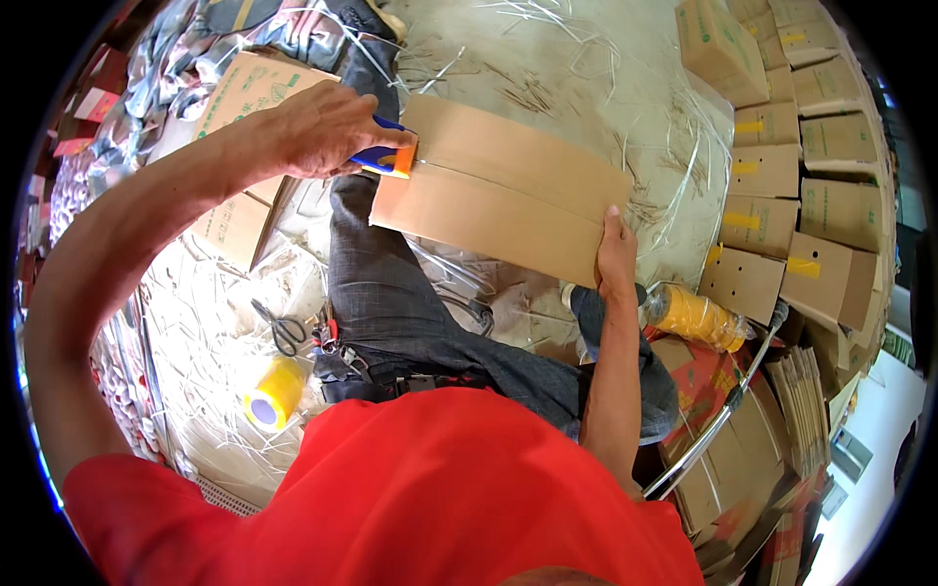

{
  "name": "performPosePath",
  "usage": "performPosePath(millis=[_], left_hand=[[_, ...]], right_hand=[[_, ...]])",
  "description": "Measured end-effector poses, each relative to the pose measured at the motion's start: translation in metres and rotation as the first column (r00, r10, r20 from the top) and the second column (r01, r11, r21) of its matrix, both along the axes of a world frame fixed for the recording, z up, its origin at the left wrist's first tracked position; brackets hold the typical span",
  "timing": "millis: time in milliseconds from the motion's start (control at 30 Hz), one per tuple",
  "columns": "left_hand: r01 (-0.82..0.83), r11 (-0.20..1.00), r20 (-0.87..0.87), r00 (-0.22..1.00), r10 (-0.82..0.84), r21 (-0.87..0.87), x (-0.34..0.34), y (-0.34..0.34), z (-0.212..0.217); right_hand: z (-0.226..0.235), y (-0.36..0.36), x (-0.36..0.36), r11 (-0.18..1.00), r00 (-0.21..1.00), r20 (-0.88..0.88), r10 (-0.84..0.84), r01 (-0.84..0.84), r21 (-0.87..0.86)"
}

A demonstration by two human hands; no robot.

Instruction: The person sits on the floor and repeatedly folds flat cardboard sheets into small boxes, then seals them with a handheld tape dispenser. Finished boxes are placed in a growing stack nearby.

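Observation:
A brown cardboard box (508, 186) rests on my lap, its two flaps meeting in a middle seam. My left hand (327, 127) grips a blue and orange tape dispenser (389, 158) pressed against the box's left end at the seam. My right hand (616, 256) holds the box's right near corner, thumb on top. My legs in dark grey trousers (391, 293) lie under the box.
A yellow tape roll (274, 394) and scissors (283, 330) lie on the floor at my left among white plastic strips. A pack of yellow tape rolls (696, 317) is at right. Taped cartons (782, 186) are stacked at right, flat cardboard (244, 98) at upper left.

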State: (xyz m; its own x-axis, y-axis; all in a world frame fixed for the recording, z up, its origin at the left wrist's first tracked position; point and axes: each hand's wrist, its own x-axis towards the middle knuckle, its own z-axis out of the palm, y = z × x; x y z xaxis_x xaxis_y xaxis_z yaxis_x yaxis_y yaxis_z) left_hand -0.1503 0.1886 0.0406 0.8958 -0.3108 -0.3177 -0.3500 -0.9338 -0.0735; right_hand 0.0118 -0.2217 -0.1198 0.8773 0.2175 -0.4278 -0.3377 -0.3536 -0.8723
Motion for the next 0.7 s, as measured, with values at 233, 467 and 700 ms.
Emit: performPosePath(millis=[233, 467, 700], left_hand=[[0.023, 0.996, -0.105, 0.994, -0.032, -0.086, -0.015, 0.052, -0.033], [0.005, 0.853, 0.115, 0.991, 0.065, -0.523, -0.034, 0.051, -0.09], [0.124, 0.701, 0.238, 0.969, 0.068, -0.703, 0.023, -0.032, -0.147]], right_hand=[[-0.005, -0.007, 0.005, 0.998, 0.998, -0.041, 0.048, -0.049, -0.026], [0.009, -0.033, 0.036, 0.993, 0.997, 0.035, 0.064, -0.06, -0.104], [0.019, -0.119, 0.096, 0.956, 0.982, 0.182, 0.055, 0.001, -0.292]])
